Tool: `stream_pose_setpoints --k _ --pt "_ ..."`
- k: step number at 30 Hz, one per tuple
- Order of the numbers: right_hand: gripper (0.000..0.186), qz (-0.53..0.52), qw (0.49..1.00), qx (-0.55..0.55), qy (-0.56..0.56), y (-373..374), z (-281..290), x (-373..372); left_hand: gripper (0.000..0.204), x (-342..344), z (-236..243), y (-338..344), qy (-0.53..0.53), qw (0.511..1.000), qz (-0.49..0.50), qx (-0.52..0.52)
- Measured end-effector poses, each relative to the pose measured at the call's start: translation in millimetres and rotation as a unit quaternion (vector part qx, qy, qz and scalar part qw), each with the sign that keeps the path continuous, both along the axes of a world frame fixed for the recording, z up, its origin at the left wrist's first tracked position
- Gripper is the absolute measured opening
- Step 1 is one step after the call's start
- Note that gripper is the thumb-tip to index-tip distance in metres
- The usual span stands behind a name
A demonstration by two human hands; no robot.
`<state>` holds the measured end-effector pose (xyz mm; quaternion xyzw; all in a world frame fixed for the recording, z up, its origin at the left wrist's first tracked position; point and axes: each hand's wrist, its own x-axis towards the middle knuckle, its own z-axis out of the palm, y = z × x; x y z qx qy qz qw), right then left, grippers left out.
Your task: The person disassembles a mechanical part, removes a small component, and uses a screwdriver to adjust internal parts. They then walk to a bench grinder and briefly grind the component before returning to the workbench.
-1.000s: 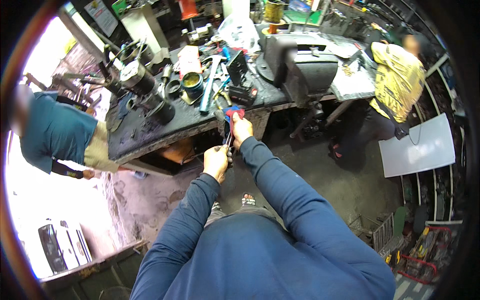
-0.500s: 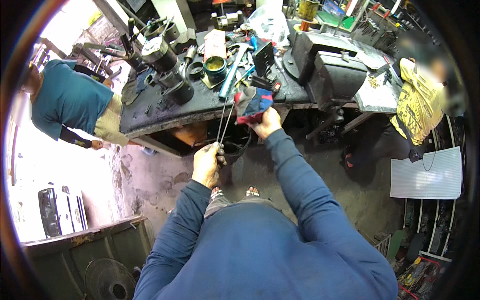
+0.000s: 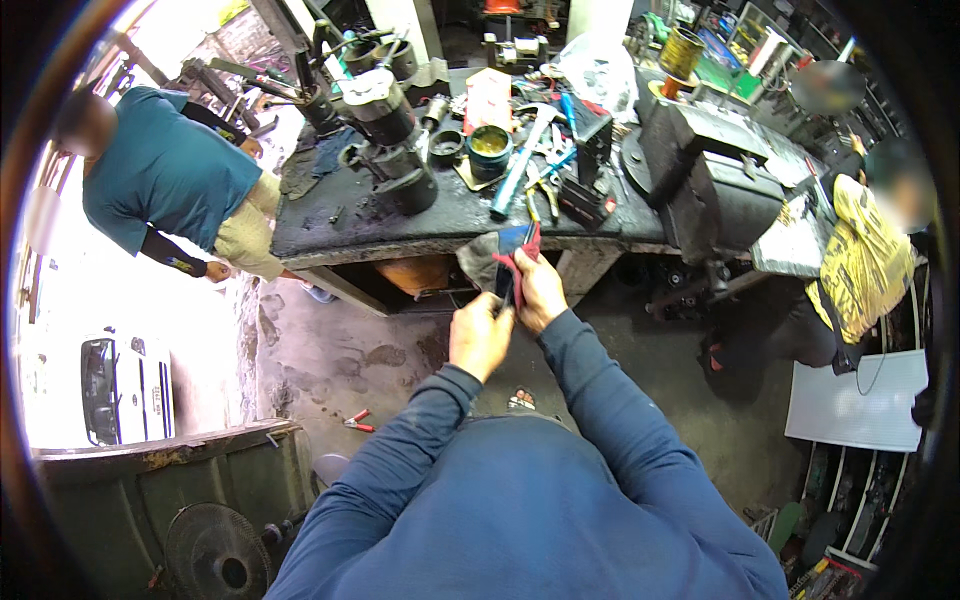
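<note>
My right hand (image 3: 541,292) is closed around a rag (image 3: 482,256) of grey, red and blue cloth, just in front of the workbench edge. Close against it, my left hand (image 3: 481,336) is closed too, its fingers meeting the rag's lower end. The two thin metal rods that my left hand held a moment ago are mostly hidden between hands and cloth; only a dark sliver shows there. Beyond the rag, a hammer (image 3: 522,165) with a blue-green handle lies on the bench (image 3: 330,240), near an open can (image 3: 489,150) of yellowish stuff.
A large dark vise (image 3: 715,185) stands on the bench to the right, and a metal cylinder part (image 3: 400,170) to the left. People in a teal shirt (image 3: 165,175) and a yellow shirt (image 3: 865,240) are at either side. Red-handled pliers (image 3: 360,421) lie on the floor.
My left hand has moved up and right to meet the rag. The rag has come down toward me, and the rods no longer show clearly. The view has shifted left.
</note>
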<state>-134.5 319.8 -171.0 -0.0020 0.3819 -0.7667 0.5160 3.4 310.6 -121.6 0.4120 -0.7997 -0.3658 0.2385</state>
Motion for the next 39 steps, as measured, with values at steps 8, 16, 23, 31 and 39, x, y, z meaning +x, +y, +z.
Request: stream_pose_setpoints --k 8,16,23,31,39 --pt "0.025 -0.076 0.992 0.095 -0.036 -60.9 3.2 -16.8 0.018 4.6 10.0 -62.3 -0.046 0.987 -0.115 -0.1" --pt "0.027 -0.01 0.988 0.15 0.048 -112.8 87.2 -0.5 0.015 -3.0 37.7 -163.0 0.103 0.969 -0.121 0.187" --pt "0.03 -0.062 0.977 0.168 0.116 -155.7 91.8 -6.8 0.011 -11.4 43.7 -198.8 0.118 0.906 -0.098 0.394" --pt "0.032 -0.113 0.982 0.02 0.152 -183.6 121.4 -71.6 0.013 -31.3 42.6 -221.4 0.205 0.89 -0.12 0.389" --pt "0.023 0.078 0.968 0.083 0.222 -152.7 54.0 -36.7 0.021 -45.1 49.2 -235.7 0.143 0.936 -0.155 0.282"
